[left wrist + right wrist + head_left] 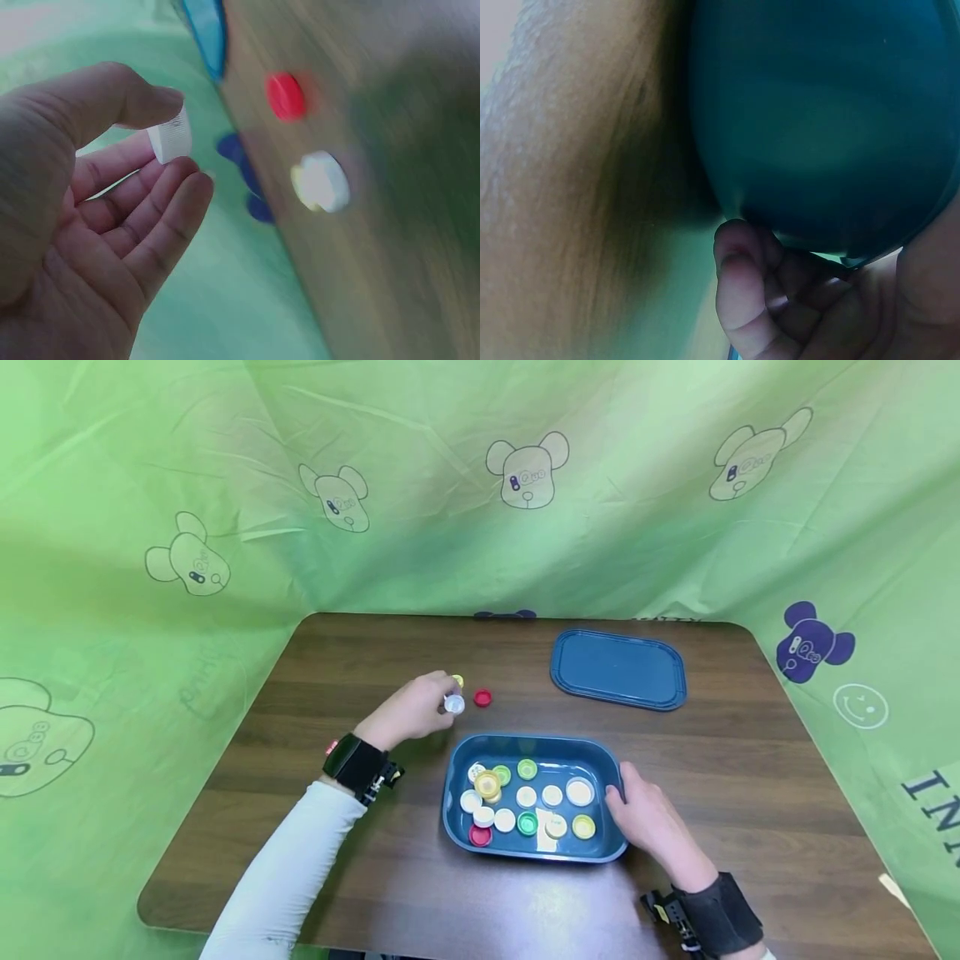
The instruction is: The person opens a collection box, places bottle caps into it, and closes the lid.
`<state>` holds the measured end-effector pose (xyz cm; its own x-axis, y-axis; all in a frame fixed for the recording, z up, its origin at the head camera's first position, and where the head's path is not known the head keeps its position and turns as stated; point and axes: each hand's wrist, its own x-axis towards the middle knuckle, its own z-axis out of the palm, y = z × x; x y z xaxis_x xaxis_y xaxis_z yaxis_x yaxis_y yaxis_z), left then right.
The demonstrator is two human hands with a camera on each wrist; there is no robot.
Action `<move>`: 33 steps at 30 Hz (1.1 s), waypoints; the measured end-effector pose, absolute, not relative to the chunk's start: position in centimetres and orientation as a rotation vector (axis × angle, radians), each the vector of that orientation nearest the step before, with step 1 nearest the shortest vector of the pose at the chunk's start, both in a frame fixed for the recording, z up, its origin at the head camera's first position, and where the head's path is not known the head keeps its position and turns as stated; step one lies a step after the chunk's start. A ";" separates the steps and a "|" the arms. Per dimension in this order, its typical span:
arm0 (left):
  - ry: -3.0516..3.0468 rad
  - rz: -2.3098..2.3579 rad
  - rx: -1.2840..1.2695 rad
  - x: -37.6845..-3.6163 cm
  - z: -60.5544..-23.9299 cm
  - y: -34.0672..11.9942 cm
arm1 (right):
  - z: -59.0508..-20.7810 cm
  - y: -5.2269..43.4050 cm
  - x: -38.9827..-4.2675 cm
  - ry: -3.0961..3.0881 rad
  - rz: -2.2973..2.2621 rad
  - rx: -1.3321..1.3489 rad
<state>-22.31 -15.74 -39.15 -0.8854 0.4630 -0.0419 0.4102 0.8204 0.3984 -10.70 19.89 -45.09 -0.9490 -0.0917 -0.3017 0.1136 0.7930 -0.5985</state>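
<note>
My left hand is left of and beyond the blue container, pinching a ribbed white bottle cap between thumb and fingers. By those fingertips, the head view shows a white cap and part of a yellow cap. A red bottle cap lies just to their right. In the left wrist view, a blurred white-and-yellow shape sits on the table near the red cap. My right hand grips the container's right end, thumb at the rim and fingers curled against the outside wall.
Inside the container lie several caps: white, yellow, green and a red one. A flat blue lid rests at the back right of the brown wooden table. Behind the table hangs a green printed cloth.
</note>
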 end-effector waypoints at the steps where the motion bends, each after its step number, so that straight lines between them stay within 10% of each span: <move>1: 2.860 0.578 0.716 -21.7 -38.9 -15.3 | -45.1 19.9 -10.7 2.666 -0.918 0.017; 33: 2.493 0.166 1.148 -14.1 -39.1 -7.2 | -45.0 20.0 -10.7 2.672 -0.898 -0.012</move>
<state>-14.14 -7.23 -39.11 -0.5886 0.7515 -0.2980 0.7053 0.6575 0.2652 -10.69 19.98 -45.04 -0.9484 -0.1088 -0.2977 0.0929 0.8024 -0.5894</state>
